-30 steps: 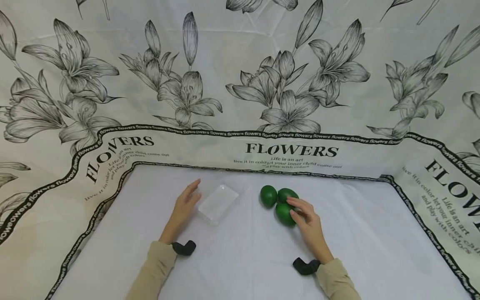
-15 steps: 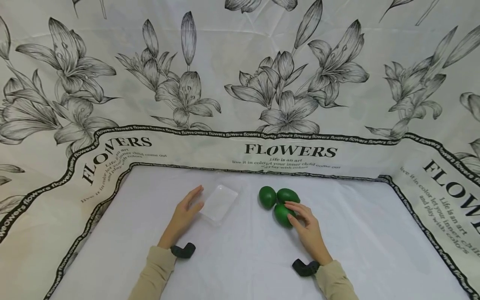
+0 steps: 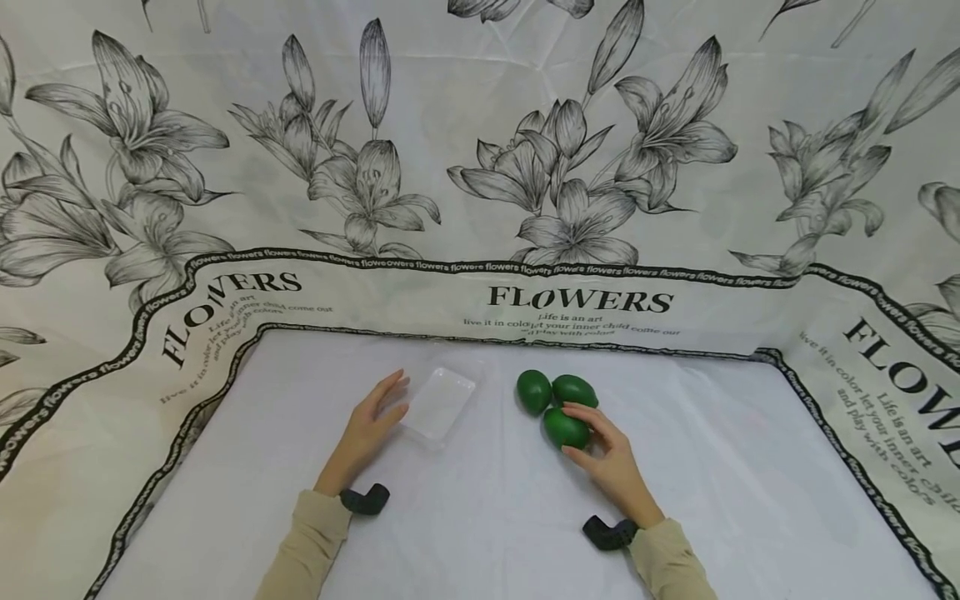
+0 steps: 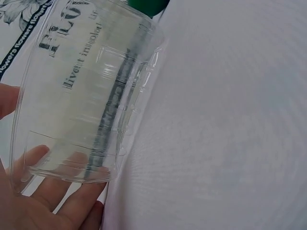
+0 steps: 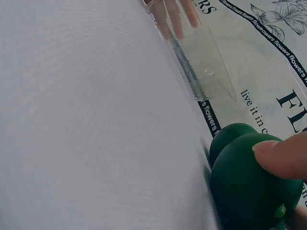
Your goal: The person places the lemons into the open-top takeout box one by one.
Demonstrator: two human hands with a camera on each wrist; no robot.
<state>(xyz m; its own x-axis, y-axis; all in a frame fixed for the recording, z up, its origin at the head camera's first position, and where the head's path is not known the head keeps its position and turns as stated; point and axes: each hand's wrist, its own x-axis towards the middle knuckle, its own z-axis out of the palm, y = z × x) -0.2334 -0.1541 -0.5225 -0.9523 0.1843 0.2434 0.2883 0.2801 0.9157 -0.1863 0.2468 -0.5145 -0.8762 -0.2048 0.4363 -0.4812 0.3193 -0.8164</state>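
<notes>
My right hand (image 3: 609, 458) holds a smooth, dark green, egg-shaped fruit (image 3: 566, 428), thumb on its near side and fingers over its far side. In the right wrist view the thumb presses on this fruit (image 5: 254, 187), which has a small pale green nub. Two more such fruits, a left one (image 3: 533, 392) and a back one (image 3: 575, 390), lie against it on the table. My left hand (image 3: 369, 425) is beside a clear plastic box (image 3: 442, 404), its fingers loosely bent along the left side. Through the box (image 4: 72, 110), the left wrist view shows those fingers spread.
A white cloth covers the table (image 3: 480, 517). Behind it and at both sides rises a white fabric wall (image 3: 450, 208) with black flower prints and lettering. A black wrist device (image 3: 366, 500) sits on the left wrist, another wrist device (image 3: 609, 533) on the right.
The right thumb has slid round to the near side of the front fruit, and the fingers have closed in on it. My left hand has moved slightly closer to the box.
</notes>
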